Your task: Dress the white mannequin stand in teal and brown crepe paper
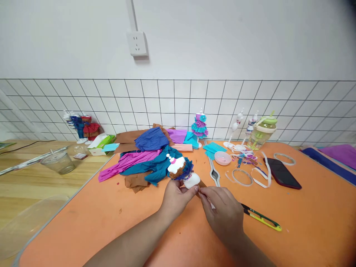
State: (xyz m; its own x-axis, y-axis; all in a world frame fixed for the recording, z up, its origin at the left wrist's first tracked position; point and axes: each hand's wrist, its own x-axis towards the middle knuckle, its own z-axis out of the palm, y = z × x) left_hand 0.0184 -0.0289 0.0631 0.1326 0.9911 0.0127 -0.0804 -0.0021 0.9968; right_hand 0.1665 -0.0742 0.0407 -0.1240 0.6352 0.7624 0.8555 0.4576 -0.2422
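A small white dress form with brown and blue crumpled paper frills is tilted over the orange table, its white bust end pointing away to the left. My left hand is closed around it from below, thumb near the lower white part. At that lower end, a strip of brown crepe paper sticks out beside the form. The fingertips of my right hand are pinched together at the strip's edge, touching the form's end. Just right of that hand lies a tool with black and yellow handles, its tip hidden.
Crepe paper sheets lie heaped behind my left hand. Further right are a pink bowl, tape rings, a phone and a green-lidded bottle. A frilled dress form stands by the tiled wall.
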